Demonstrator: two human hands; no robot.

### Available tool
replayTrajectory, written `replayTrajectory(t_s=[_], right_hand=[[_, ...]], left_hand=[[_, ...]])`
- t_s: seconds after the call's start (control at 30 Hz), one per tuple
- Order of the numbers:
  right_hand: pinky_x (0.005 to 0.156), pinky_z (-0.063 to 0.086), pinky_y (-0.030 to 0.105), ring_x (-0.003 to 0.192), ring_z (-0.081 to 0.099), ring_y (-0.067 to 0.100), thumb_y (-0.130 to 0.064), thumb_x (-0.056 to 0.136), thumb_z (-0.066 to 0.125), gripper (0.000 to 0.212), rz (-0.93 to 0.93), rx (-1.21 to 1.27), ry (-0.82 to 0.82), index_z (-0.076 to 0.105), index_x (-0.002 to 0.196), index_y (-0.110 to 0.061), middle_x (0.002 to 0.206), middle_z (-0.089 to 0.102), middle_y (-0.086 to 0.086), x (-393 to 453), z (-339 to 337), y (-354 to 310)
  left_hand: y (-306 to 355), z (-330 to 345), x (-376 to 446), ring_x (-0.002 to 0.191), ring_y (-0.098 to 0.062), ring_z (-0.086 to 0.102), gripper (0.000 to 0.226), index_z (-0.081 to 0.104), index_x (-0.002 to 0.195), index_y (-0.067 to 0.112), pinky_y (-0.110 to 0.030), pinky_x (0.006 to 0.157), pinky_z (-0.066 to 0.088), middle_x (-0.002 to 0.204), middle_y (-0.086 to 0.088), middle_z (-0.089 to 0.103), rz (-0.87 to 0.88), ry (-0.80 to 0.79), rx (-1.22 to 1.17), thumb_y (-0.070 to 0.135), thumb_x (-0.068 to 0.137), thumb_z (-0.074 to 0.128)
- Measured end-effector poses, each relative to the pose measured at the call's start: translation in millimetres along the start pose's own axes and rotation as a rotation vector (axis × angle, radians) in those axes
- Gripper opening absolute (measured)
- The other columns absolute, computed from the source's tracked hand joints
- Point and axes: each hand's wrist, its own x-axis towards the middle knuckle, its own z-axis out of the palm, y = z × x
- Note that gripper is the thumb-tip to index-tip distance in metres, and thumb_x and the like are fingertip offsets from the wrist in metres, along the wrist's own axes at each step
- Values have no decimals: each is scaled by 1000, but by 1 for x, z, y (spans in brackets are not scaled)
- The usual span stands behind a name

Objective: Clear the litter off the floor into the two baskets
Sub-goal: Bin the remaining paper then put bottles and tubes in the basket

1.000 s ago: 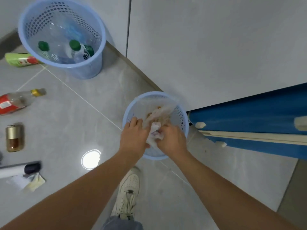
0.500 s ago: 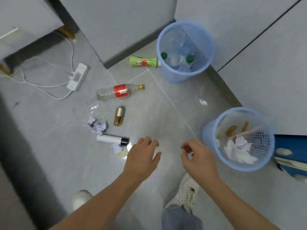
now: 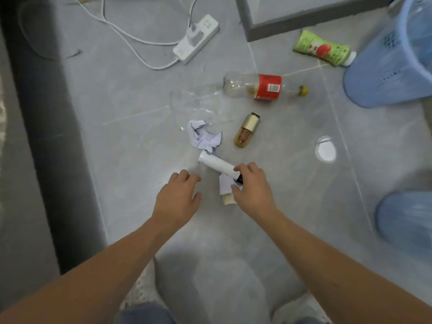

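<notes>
A: Right, hands?
B: R hand pinches the dark end of the white tube on the floor; paper scrap under it. L hand spread, w/ nothing in it, just beside.
A: Baskets?
B: Two blue, far basket & near basket, at right. Bottle, vial lie apart.

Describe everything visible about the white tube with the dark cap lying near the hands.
The white tube is a smooth, plastic-looking cylinder with a dark cap at its near end. It lies flat on the grey tiled floor, angled diagonally. The right hand closes around the capped end, partly hiding it. Its far end sits by the crumpled white paper; a smaller paper scrap lies under the capped end.
</notes>
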Motion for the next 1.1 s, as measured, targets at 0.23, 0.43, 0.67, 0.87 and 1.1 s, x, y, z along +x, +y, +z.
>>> replayTrajectory(t_s=[0.23, 0.43, 0.67, 0.87, 1.1], right_hand=[[71, 47, 42, 105, 49, 32, -17, 68, 62, 51, -355, -396, -112, 56, 119, -18, 120, 51, 6, 0, 34, -6], [51, 51, 37, 113, 47, 32, -7, 72, 64, 45, -274, -381, -123, 56, 115, -18, 126, 50, 8, -9, 53, 8], [46, 27, 29, 84, 58, 29, 1, 59, 74, 43, -282, -305, -167, 54, 93, -17, 99, 54, 4, -9, 51, 18], [52, 45, 36, 87, 55, 26, 0, 69, 63, 28, -307, -181, -118, 58, 89, -18, 95, 53, 1, -8, 43, 22], [62, 50, 34, 87, 57, 23, 4, 70, 67, 35, -259, 85, 53, 64, 97, -18, 98, 57, -3, -39, -12, 19]], left_hand=[[-12, 10, 64, 101, -30, 52, 45, 54, 129, 23, -43, 64, 52, 117, -6, 48, 68, 229, -25, 15, 85, 59], [-9, -2, 131, 112, -31, 43, 61, 46, 144, 38, -41, 70, 52, 138, -7, 36, 48, 218, 1, 50, 86, 62], [12, 4, 163, 109, -34, 38, 30, 61, 112, 23, -41, 68, 55, 125, -10, 37, -7, 49, 57, 26, 83, 68], [5, 5, 170, 107, -33, 40, 29, 56, 110, 23, -42, 69, 50, 116, -7, 41, 8, 3, 74, 15, 83, 66], [17, -38, 137, 91, -27, 46, 26, 58, 97, 23, -40, 67, 50, 99, -1, 46, 5, 150, -41, 7, 80, 69]])
